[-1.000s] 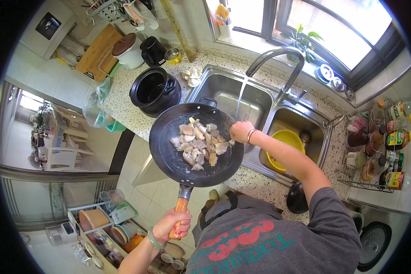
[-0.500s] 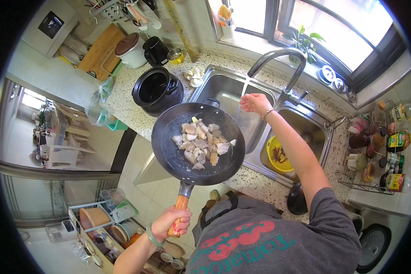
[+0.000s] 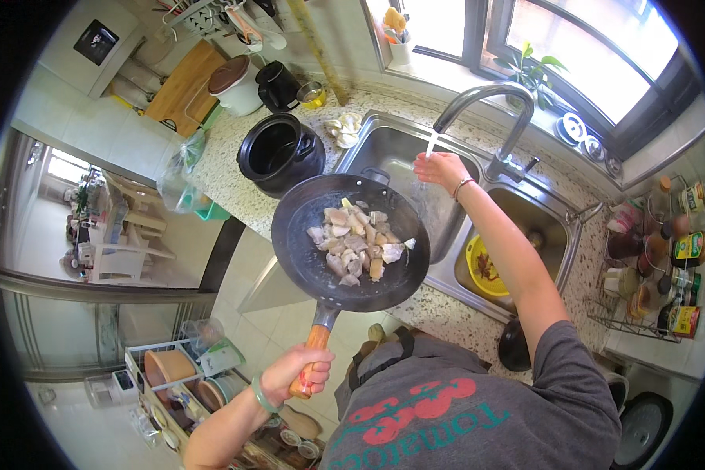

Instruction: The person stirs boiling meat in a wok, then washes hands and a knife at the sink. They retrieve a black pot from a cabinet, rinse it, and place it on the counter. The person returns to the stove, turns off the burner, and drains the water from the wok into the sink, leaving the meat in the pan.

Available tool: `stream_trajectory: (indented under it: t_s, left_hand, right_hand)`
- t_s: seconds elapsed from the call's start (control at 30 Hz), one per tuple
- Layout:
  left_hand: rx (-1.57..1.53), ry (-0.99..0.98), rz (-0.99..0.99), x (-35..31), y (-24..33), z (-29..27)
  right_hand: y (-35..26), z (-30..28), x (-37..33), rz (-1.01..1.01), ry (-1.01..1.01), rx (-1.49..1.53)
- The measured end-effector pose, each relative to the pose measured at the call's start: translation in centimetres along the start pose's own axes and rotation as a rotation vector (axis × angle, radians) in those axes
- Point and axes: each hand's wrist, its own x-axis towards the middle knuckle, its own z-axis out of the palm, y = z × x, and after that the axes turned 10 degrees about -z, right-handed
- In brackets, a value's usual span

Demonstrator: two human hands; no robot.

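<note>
My left hand is wrapped round the wooden handle of a dark wok. Pale chunks of meat lie heaped in the wok, which I hold up in front of the counter, its far rim near the left sink basin. My right hand reaches over that basin with its fingers stretched out. Water from the curved faucet runs down onto these fingers. Nothing is held in the right hand.
A black clay pot stands on the speckled counter left of the sink, beside some whitish pieces. In the right basin sits a yellow colander with brown bits. Bottles fill a wire rack at the right.
My right hand has come into the water stream, which now breaks on the fingers. The whole view has shifted slightly; the wok stays in my left hand.
</note>
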Motion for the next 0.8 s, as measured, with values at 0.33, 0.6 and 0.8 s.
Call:
stream_trajectory:
  t_s: [0.33, 0.6, 0.8]
  left_hand:
    - [-0.045, -0.026, -0.034, 0.2, 0.5, -0.4]
    - [-0.024, -0.039, -0.034, 0.0, 1.4, -0.5]
    - [-0.024, -0.078, -0.074, -0.3, 2.7, -1.1]
  right_hand:
    - [0.5, 0.4, 1.7, -0.011, 0.018, 0.098]
    - [0.2, 1.2, 2.4, 0.003, 0.052, 0.113]
    - [0.3, 0.2, 3.6, 0.010, 0.111, 0.234]
